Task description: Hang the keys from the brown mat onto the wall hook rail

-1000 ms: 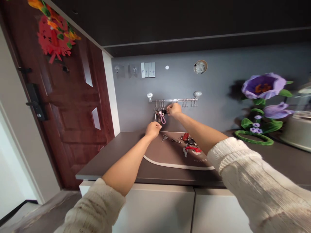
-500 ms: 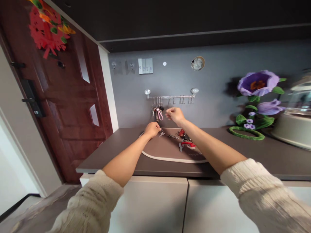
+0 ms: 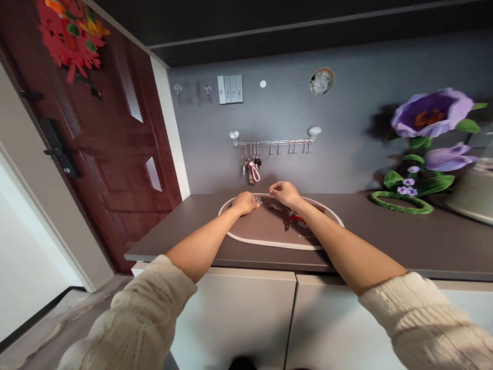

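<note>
My left hand (image 3: 245, 203) is low over the back left of a brown oval mat (image 3: 262, 234). Its fingers are pinched on a small key with a ring (image 3: 259, 201), which they mostly cover. To its right, my right hand (image 3: 285, 194) hovers above the mat with its fingers curled together and nothing visible in them. Below it lie a metal key chain (image 3: 275, 207) and a bunch of keys with a red strap (image 3: 296, 219), partly hidden by my right forearm. Several keys with a pink loop (image 3: 254, 172) hang from the left hooks of a clear hook rail (image 3: 274, 142).
The rail is fixed to the grey back wall, with bare hooks on its right side. Purple plush flowers (image 3: 433, 118) with a green ring base stand to the right. A dark shelf (image 3: 269, 25) overhangs the counter (image 3: 162, 234). A dark red door (image 3: 111, 154) stands at left.
My right hand has come down from near the hanging keys toward the mat. My left hand has closed over the small key. The view has shifted slightly.
</note>
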The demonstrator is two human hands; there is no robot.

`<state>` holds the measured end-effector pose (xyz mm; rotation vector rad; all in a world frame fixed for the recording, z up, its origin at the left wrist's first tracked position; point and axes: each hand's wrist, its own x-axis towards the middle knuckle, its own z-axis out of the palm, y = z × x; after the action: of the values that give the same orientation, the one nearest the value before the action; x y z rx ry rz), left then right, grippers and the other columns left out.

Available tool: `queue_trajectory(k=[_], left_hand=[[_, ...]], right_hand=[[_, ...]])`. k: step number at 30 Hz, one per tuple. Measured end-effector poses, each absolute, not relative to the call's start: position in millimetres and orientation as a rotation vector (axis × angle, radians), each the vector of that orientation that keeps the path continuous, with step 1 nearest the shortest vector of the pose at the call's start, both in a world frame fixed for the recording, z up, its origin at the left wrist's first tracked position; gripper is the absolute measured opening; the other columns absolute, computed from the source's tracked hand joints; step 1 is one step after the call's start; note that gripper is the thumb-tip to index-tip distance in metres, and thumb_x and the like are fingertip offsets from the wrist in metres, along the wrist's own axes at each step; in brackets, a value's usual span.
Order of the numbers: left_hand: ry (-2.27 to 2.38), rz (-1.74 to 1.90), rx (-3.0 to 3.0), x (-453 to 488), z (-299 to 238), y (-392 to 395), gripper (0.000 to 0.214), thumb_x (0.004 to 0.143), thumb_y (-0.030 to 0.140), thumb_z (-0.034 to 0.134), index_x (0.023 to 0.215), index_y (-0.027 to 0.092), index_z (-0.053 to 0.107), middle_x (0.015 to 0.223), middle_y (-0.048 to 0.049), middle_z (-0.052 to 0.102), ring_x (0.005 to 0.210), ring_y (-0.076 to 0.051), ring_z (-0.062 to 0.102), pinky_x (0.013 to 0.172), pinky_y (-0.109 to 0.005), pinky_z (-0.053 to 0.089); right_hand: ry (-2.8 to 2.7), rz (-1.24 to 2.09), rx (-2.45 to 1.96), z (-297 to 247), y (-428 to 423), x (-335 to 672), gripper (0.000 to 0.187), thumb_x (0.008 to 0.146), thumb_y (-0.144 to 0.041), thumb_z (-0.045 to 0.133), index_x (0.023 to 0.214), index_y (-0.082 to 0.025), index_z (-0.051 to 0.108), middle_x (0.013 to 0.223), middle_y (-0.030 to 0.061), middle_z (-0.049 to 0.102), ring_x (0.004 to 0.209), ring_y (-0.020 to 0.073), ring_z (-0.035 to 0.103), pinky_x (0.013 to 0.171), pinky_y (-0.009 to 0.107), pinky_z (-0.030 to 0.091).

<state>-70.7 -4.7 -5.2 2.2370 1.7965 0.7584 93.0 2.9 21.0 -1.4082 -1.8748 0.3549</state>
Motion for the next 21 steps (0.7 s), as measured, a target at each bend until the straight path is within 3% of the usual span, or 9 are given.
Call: queue_trajectory(k=[21], left_hand=[[1.775, 0.838, 2.013, -72.6, -11.9, -0.7, 0.025, 0.061, 0.03, 0.063, 0.047, 0.014, 0.051, 0.041, 0.0034, 0.04, 0.043, -0.009, 0.037, 0.049, -0.024, 0.031]], right_hand=[[-2.255, 0.063, -1.414, 2.2, 13.8, 74.6, 0.016, 0.068, -0.02, 0.06, 0.082, -0.02, 0.069, 0.086, 0.0054, 0.068, 0.082, 0.0174, 0.06, 0.07, 0.022, 0.04]])
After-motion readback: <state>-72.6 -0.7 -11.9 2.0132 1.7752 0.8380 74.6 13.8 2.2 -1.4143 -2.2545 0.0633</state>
